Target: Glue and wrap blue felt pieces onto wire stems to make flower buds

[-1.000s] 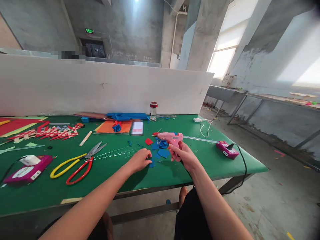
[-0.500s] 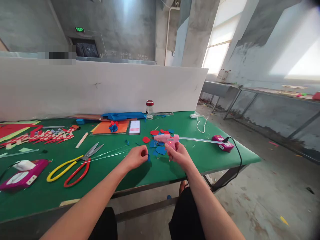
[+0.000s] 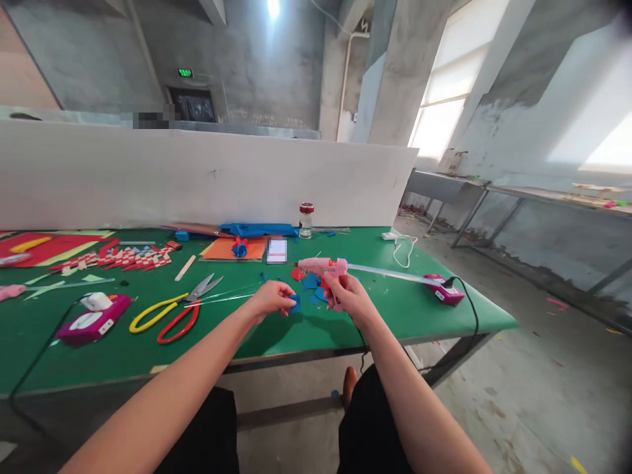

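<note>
A small blue paper piece (image 3: 295,303) is pinched in the fingertips of my left hand (image 3: 274,299), just above the green table (image 3: 380,313). My right hand (image 3: 349,296) is wrapped round the handle of a pink hot glue gun (image 3: 323,266), its nozzle pointing left. A long clear glue stick (image 3: 385,272) sticks out of the gun's back end. Below and behind the gun lie loose blue paper pieces (image 3: 311,281) and a red paper piece (image 3: 298,274). A red and blue paper flower (image 3: 239,247) rests on an orange sheet (image 3: 216,248) farther back.
Scissors (image 3: 201,289) with yellow and red handles lie to the left, beside a purple power strip (image 3: 96,320). Another purple power strip (image 3: 444,289) sits near the right edge. A red-lidded glass jar (image 3: 306,221) stands before the white board (image 3: 276,174). A white cable (image 3: 405,249) lies back right.
The view has turned slightly left. My left hand has lifted the blue paper piece so it shows more. The glue gun's nozzle has drawn back leftward over the red pieces, still in my right hand.
</note>
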### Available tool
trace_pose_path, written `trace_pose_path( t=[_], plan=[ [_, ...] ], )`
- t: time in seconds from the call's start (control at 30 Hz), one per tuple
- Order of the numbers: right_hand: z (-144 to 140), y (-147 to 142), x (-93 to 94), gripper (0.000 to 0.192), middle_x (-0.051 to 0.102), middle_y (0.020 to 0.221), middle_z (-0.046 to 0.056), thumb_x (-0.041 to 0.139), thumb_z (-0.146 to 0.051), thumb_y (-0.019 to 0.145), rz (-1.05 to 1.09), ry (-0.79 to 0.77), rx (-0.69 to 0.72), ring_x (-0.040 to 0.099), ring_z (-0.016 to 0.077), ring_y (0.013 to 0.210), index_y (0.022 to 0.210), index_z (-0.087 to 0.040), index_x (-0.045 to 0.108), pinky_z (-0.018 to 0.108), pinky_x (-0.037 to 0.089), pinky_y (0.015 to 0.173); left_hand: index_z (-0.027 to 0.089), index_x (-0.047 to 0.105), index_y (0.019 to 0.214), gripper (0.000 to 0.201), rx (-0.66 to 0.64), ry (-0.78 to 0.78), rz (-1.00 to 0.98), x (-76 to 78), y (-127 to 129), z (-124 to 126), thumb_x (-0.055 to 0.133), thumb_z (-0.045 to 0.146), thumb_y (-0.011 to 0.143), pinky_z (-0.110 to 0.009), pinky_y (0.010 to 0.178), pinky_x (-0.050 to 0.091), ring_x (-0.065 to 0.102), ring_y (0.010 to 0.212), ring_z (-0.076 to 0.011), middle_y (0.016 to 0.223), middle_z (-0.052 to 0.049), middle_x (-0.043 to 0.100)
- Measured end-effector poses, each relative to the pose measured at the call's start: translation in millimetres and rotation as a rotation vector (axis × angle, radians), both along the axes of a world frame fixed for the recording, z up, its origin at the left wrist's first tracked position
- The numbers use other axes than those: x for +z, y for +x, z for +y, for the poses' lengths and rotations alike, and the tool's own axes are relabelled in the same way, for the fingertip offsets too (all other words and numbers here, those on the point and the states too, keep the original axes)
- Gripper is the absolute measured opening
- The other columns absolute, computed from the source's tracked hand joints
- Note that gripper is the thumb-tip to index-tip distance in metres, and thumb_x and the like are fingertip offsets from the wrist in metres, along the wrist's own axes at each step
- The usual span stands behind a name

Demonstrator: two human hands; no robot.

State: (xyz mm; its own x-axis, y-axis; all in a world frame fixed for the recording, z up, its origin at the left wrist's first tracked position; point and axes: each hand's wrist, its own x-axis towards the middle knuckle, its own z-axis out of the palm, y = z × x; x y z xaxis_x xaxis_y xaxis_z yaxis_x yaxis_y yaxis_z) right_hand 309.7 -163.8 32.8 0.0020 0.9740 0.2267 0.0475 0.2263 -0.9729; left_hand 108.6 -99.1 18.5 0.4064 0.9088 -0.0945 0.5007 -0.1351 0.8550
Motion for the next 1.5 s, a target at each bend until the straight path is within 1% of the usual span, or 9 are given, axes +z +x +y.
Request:
trace_pose_path(
  t=[0.23, 0.37, 0.47, 0.53, 0.67, 0.97, 1.17, 1.3, 1.5],
  plan=[
    [6, 10, -38.7, 0.050, 0.049, 0.052, -0.003, 0.052, -0.064, 0.086, -0.190, -0.067, 0.078, 0.045, 0.0107, 0.045, 0.086, -0.015, 0.063, 0.023, 0.036, 0.044, 0.016, 0.065, 0.060, 0.028, 0.033, 0.012, 0.193, -19.3, -5, 11, 0.066, 0.041, 0.073, -0.024, 0.048, 0.035, 0.049, 0.049, -0.0119, 0.049, 0.001, 0.057],
    [8, 14, -45.9, 0.047, 0.045, 0.056, -0.003, 0.053, -0.060, 0.088, -0.255, -0.132, 0.102, 0.041, 0.0108, 0.049, 0.087, -0.015, 0.065, 0.023, 0.034, 0.046, 0.021, 0.069, 0.081, 0.018, -0.010, 0.284, 0.419, -14.1, -26, 14, 0.057, 0.033, 0.085, -0.029, 0.061, 0.041, 0.059, 0.066, -0.0179, 0.067, -0.001, 0.067],
    [8, 14, -44.7, 0.042, 0.045, 0.058, -0.002, 0.055, -0.058, 0.088, -0.278, -0.162, 0.096, 0.040, 0.0118, 0.051, 0.083, -0.018, 0.064, 0.023, 0.033, 0.047, 0.024, 0.070, 0.095, 0.025, -0.300, 0.525, 0.435, -12.5, -53, 13, 0.048, 0.014, 0.088, -0.034, 0.090, 0.044, 0.062, 0.104, -0.0214, 0.106, -0.004, 0.071],
    [7, 13, -42.0, 0.041, 0.044, 0.058, -0.002, 0.052, -0.057, 0.091, -0.297, -0.159, 0.096, 0.040, 0.0124, 0.052, 0.083, -0.019, 0.066, 0.024, 0.034, 0.048, 0.031, 0.067, 0.113, 0.046, -0.513, 0.565, 0.390, -14.3, -69, 13, 0.039, 0.003, 0.088, -0.037, 0.107, 0.036, 0.048, 0.130, -0.0203, 0.129, 0.000, 0.064],
    [0, 17, -33.8, 0.042, 0.048, 0.060, -0.001, 0.047, -0.056, 0.094, -0.276, -0.198, 0.078, 0.043, 0.0133, 0.053, 0.092, -0.019, 0.068, 0.024, 0.037, 0.050, 0.035, 0.052, 0.136, 0.068, -0.688, 0.565, 0.375, -20.6, -78, 13, 0.034, -0.005, 0.084, -0.041, 0.115, 0.029, 0.031, 0.144, -0.0187, 0.145, 0.004, 0.053],
    [-17, 38, -27.5, 0.052, 0.059, 0.058, 0.001, 0.043, -0.063, 0.093, -0.284, -0.329, 0.172, 0.051, 0.0127, 0.048, 0.098, -0.016, 0.064, 0.023, 0.038, 0.046, 0.034, 0.053, 0.135, 0.067, -0.621, 0.710, 0.404, -23.0, -47, -4, 0.042, -0.003, 0.081, -0.045, 0.102, 0.040, 0.050, 0.122, -0.0240, 0.134, -0.003, 0.061],
    [-26, 40, -26.9, 0.052, 0.051, 0.049, -0.002, 0.046, -0.063, 0.092, -0.336, -0.329, 0.161, 0.043, 0.0101, 0.041, 0.095, -0.015, 0.068, 0.022, 0.037, 0.044, 0.032, 0.057, 0.131, 0.067, -0.637, 0.712, 0.410, -18.7, -53, -5, 0.041, -0.005, 0.078, -0.041, 0.098, 0.041, 0.051, 0.116, -0.0226, 0.132, -0.001, 0.062],
    [-27, 37, -25.3, 0.054, 0.048, 0.047, -0.003, 0.045, -0.062, 0.092, -0.342, -0.329, 0.177, 0.044, 0.0114, 0.042, 0.109, -0.016, 0.068, 0.022, 0.038, 0.044, 0.032, 0.056, 0.133, 0.066, -0.629, 0.702, 0.441, -21.9, -50, -7, 0.043, -0.004, 0.079, -0.042, 0.098, 0.040, 0.050, 0.115, -0.0229, 0.133, -0.002, 0.061],
    [-26, 39, -25.7, 0.058, 0.056, 0.057, 0.000, 0.045, -0.065, 0.091, -0.326, -0.294, 0.124, 0.045, 0.0111, 0.044, 0.108, -0.015, 0.068, 0.023, 0.042, 0.044, 0.031, 0.061, 0.127, 0.058, -0.558, 0.726, 0.413, -26.1, -46, -10, 0.043, -0.002, 0.082, -0.041, 0.096, 0.043, 0.052, 0.113, -0.0228, 0.133, -0.005, 0.060]
  ],
)
